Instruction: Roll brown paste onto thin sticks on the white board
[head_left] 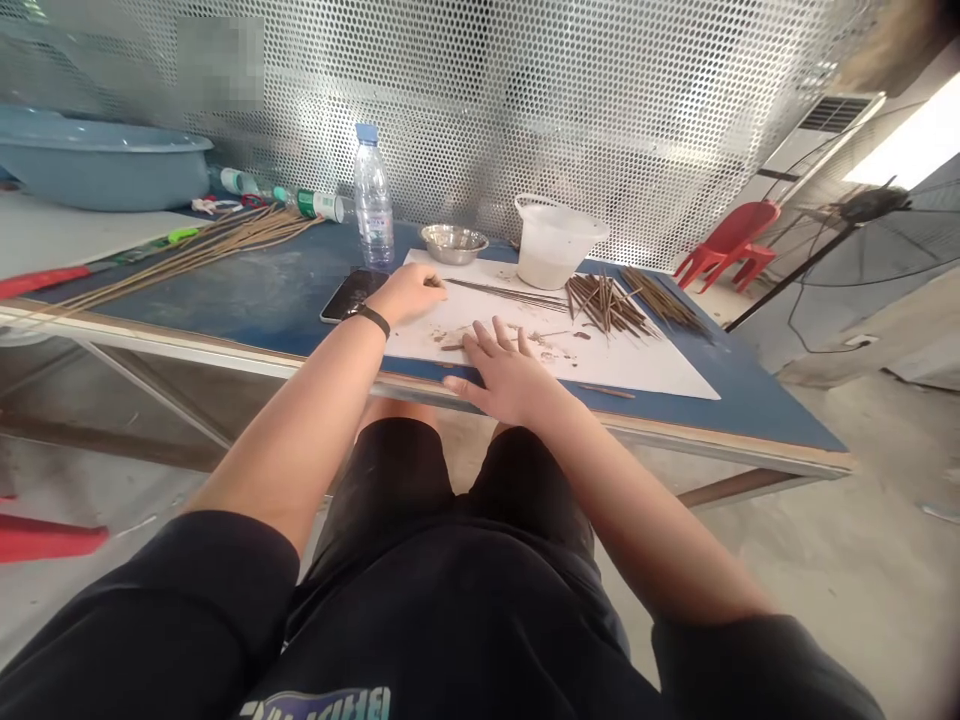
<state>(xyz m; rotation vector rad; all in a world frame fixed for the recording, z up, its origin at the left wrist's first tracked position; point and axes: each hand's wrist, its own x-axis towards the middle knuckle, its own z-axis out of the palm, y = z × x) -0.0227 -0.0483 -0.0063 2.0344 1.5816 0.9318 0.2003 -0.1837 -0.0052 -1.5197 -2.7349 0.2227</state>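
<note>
My left hand [409, 293] is closed at the left edge of a white board [660, 375], fingertips pinched together around something small and brownish that I cannot make out. My right hand [511, 382] lies flat on the board near the table's front edge, its fingers spread. A short brown stick [452, 347] pokes out beside its fingertips; the rest is hidden. Brown crumbs and smears [555, 352] dot the board around that hand. Behind the hands lie several thin dark sticks [517, 294], and to the right a pile of brown-coated sticks [611, 303].
A phone [346, 298], a water bottle [373, 205], a metal bowl [453, 243] and a white plastic bucket [555, 245] stand around the board. More sticks [664, 298] lie at right. Long thin canes [187, 255] and a blue basin [112, 165] occupy the left.
</note>
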